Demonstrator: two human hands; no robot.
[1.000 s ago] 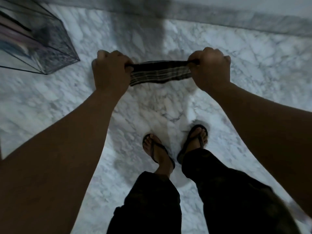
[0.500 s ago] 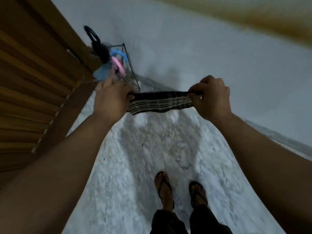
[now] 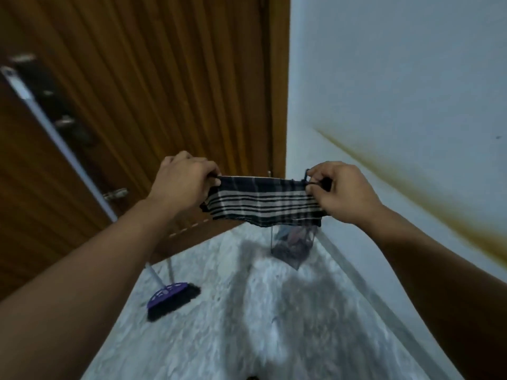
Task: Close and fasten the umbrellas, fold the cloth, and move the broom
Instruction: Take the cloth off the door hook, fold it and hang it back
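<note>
I see my left hand (image 3: 183,185) and right hand (image 3: 340,193) holding the striped cloth (image 3: 263,204) stretched between their fingers, so nothing passes straight through that span. Just beyond the fingers stands the wooden door (image 3: 153,86), with the pale wall (image 3: 397,78) close on the right; they meet in a corner, boxing in any forward reach. Below the cloth, an umbrella (image 3: 290,245) sits in that corner. Down to the left of the fingers, the broom (image 3: 172,297) leans against the door. The marble floor (image 3: 260,325) below the fingers lies open.
</note>
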